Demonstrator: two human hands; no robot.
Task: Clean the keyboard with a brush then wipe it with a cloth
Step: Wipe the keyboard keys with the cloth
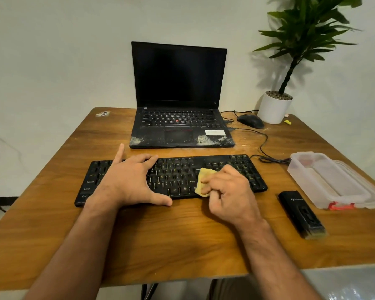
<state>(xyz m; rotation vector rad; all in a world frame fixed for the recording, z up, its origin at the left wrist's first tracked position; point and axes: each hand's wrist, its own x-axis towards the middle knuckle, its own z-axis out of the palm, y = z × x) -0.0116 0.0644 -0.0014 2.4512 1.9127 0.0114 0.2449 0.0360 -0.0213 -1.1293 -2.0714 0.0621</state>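
Note:
A black keyboard (pixel 178 176) lies across the middle of the wooden table (pixel 160 239). My left hand (pixel 130 180) rests on its left half, fingers spread over the keys and thumb at the front edge. My right hand (pixel 227 193) grips a bunched yellow cloth (pixel 204 176) and presses it on the keys right of centre. A black brush (pixel 301 214) with pale bristles lies on the table to the right, apart from both hands.
An open dusty black laptop (pixel 180 118) stands behind the keyboard. A black mouse (pixel 250 121) and its cables lie at the back right beside a potted plant (pixel 275 107). A clear plastic box (pixel 331 180) sits near the right edge.

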